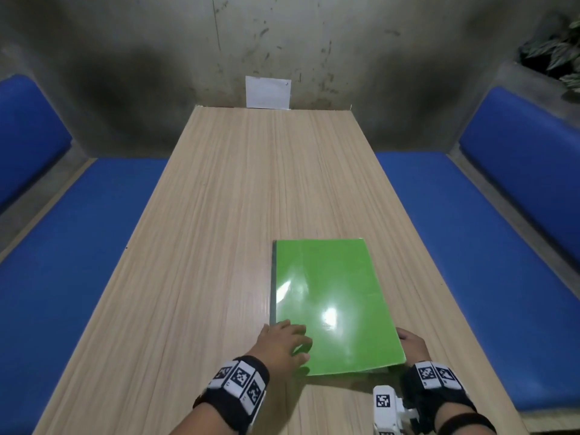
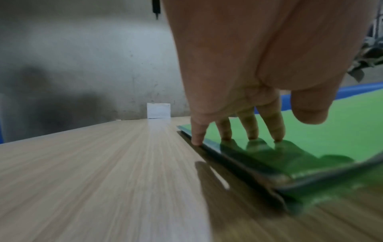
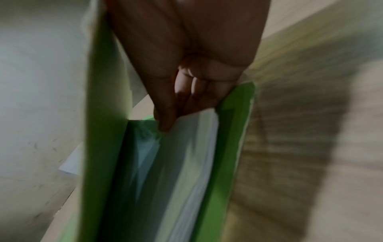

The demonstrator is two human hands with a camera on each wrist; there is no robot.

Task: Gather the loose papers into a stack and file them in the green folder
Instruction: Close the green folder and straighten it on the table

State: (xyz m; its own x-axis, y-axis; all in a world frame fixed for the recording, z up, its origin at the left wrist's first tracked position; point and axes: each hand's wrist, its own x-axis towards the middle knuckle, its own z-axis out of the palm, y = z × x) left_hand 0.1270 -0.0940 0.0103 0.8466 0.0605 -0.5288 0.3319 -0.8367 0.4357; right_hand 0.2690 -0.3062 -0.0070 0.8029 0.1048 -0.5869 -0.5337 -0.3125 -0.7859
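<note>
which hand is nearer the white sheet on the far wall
Left, slightly. The left hand rests on the green folder's near left corner; the right hand is at its near right corner, further off to the side of the sheet.

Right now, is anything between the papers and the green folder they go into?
Nothing visible. The papers already lie inside the green folder; the right hand lifts its cover edge, the left hand presses the spine side.
</note>
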